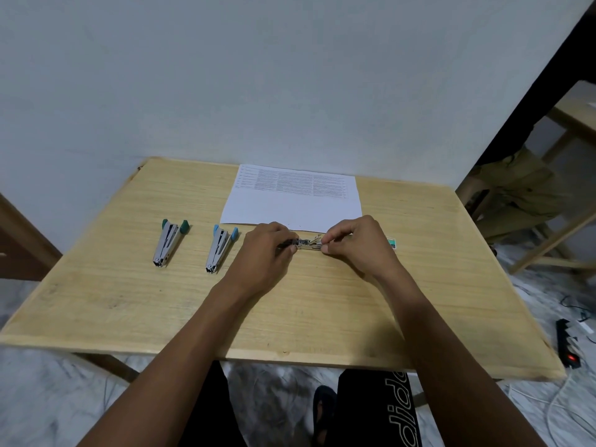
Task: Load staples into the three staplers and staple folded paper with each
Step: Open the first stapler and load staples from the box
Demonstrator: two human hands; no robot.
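Two metal staplers lie opened on the wooden table (129,304): one with green ends (167,241) at the left, one with blue ends (220,247) beside it. A third stapler (304,244) sits between my hands at the table's middle. My left hand (266,253) grips its left end. My right hand (358,245) pinches its right end with thumb and fingertips; whether a strip of staples is there I cannot tell. A printed sheet of paper (292,196) lies flat just behind my hands.
A small green-and-white box (391,242) peeks out to the right of my right hand. A wall stands behind the table. Wooden furniture legs (548,240) and a power strip (569,346) with cables are on the floor at the right.
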